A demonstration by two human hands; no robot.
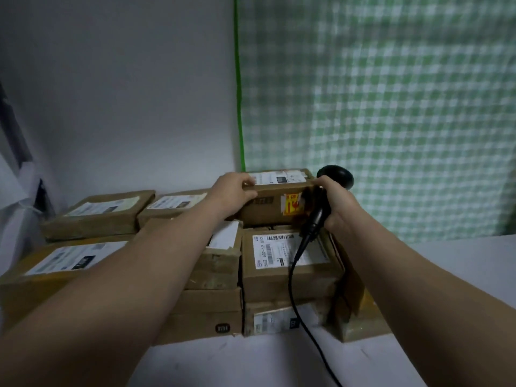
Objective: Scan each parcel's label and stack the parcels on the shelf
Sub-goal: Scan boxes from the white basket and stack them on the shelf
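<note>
A brown cardboard parcel (275,201) with a white label on top and a red-and-yellow sticker on its front sits on top of the stack at the back. My left hand (233,191) grips its left end, fingers curled over the top edge. My right hand (333,203) holds a black corded barcode scanner (325,196) by the handle and rests against the parcel's right end. The scanner's head rises above my hand. Below lies another parcel (287,263) with its label facing up.
Several more labelled cardboard parcels (95,215) are stacked left and below on the white surface (251,361). The scanner's black cable (304,325) trails down toward me. A grey wall stands behind, and a green-checked curtain (391,107) hangs at the right.
</note>
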